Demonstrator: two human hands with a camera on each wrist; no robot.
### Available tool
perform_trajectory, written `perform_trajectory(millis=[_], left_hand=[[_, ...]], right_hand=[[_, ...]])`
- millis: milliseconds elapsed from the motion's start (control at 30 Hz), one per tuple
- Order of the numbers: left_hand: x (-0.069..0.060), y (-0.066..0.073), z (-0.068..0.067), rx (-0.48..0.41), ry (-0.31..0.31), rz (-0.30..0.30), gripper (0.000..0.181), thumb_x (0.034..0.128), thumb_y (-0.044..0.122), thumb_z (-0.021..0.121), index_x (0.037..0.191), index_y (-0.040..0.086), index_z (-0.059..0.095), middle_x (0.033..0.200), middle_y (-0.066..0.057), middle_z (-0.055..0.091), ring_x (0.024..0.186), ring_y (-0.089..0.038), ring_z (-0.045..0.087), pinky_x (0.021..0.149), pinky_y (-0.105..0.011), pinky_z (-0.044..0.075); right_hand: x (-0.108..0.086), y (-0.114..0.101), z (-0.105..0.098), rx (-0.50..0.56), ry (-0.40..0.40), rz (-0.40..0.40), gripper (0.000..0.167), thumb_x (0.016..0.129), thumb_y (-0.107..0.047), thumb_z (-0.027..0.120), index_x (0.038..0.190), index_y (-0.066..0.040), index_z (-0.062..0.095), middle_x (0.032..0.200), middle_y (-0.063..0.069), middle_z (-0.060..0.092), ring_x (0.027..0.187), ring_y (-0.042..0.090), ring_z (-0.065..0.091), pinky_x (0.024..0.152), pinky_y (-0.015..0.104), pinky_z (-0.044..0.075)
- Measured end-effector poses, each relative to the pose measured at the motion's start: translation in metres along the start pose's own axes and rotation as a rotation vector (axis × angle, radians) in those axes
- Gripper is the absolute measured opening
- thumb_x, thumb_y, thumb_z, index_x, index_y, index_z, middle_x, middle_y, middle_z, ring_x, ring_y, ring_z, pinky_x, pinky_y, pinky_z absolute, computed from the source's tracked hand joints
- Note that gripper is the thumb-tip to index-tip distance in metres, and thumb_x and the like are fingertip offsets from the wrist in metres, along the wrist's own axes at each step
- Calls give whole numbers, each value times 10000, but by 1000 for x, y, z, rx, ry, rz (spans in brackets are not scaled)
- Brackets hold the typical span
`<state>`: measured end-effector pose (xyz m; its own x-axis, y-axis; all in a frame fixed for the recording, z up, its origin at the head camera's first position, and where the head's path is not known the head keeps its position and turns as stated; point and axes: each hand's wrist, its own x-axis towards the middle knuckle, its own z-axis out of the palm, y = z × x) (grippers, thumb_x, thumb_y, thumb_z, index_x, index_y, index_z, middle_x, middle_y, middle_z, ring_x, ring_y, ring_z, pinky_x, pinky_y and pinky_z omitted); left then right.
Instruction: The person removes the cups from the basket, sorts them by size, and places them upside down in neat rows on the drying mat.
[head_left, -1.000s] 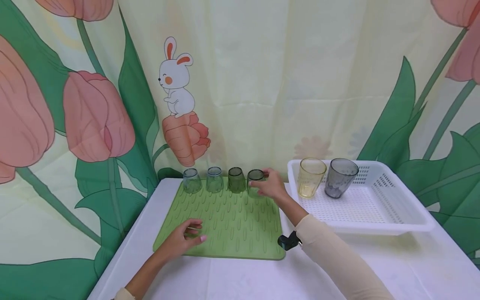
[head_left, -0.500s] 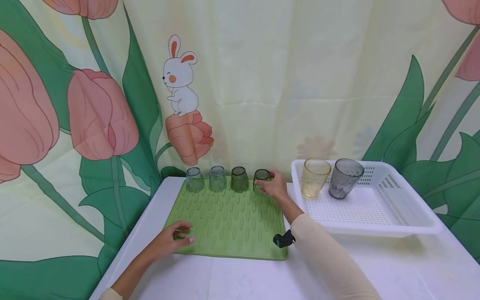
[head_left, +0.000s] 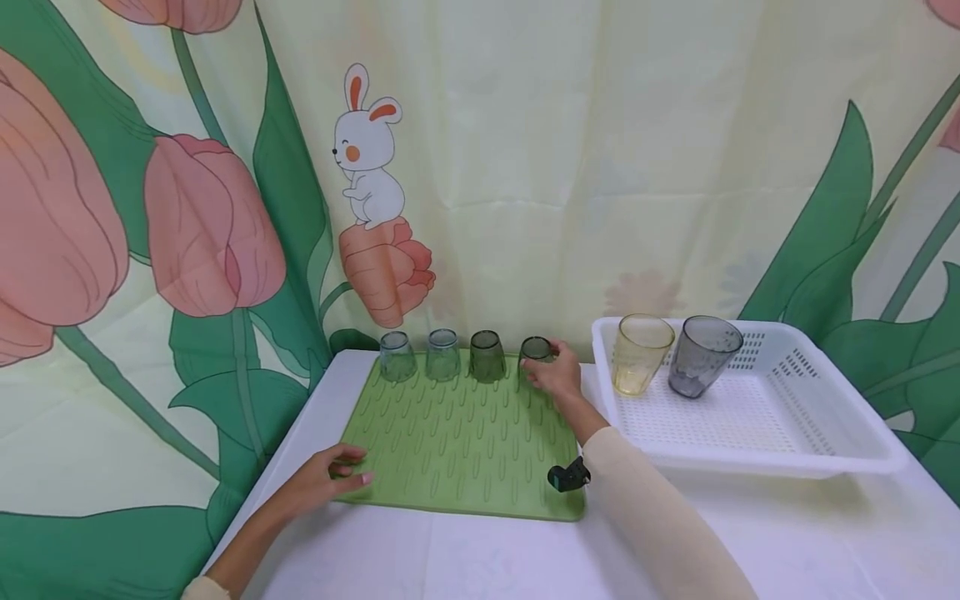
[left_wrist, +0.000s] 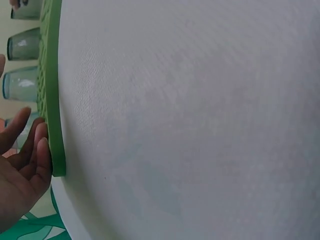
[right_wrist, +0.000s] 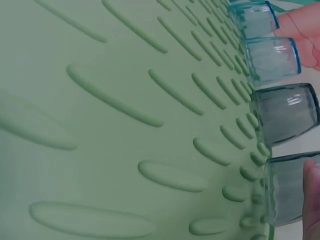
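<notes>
At the right end of a row on the green drying mat (head_left: 465,433), my right hand (head_left: 561,375) holds a grey glass (right_wrist: 286,192) between thumb and fingers. This glass stands mouth-down on the mat's back edge. To its left, also upside down, stand a dark grey glass (head_left: 487,357), a light blue glass (head_left: 443,356) and another bluish glass (head_left: 397,357). My left hand (head_left: 322,479) is at the mat's front left corner with loosely bent fingers and nothing in them. Whether its fingertips touch the mat, I cannot tell.
Right of the mat, a white perforated basket (head_left: 772,462) holds a yellow glass (head_left: 641,357) and a purplish-grey glass (head_left: 703,357), both leaning with mouths up. A white cloth (head_left: 510,558) covers the table. Behind hangs a printed curtain (head_left: 510,167).
My left hand has drawn back leftward toward the mat's corner. The right hand stays at the grey glass, which keeps its place in the row. The view has shifted slightly.
</notes>
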<state>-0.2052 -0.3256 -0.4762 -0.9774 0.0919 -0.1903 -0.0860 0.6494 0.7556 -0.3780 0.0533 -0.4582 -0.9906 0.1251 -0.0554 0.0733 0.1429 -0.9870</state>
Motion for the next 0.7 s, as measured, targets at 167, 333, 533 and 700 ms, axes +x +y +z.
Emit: perform_trajectory(millis=[167,333,533,700], left_hand=[[-2,-2,-1,6,6,-5,564,885,324,766,1308,-7,592,1263,-134,639,1122,-270,591,814,-338,501],[-1,-1,-2,19,1,15,548,889,298,763,1293,-33,597,1229,-140,651,1088,-259,602,804,-341,502],[0,-3,-3,29,-4,15,566,883,302,771,1291,-45,590,1201,-133,642,1038,-222,592,789,-333,498],[1,-5,-2,19,-10,4,571,880,287,772,1289,-64,583,1190,-141,633,1016,-213,576,793,-326,491]], right_hand=[[4,0,0,-17,2,18,736,853,-56,770,1488,-24,398,1304,274,562,543,55,633,552,184,542],[6,-2,-1,-40,-4,39,752,873,-81,764,1510,-31,370,1266,274,586,577,79,654,572,187,547],[10,-1,-1,-81,-2,35,757,883,-115,760,1521,-43,358,1201,273,625,562,74,648,560,194,544],[10,0,-1,-125,-21,21,772,880,-147,763,1524,-46,349,1398,236,527,546,59,635,563,209,553]])
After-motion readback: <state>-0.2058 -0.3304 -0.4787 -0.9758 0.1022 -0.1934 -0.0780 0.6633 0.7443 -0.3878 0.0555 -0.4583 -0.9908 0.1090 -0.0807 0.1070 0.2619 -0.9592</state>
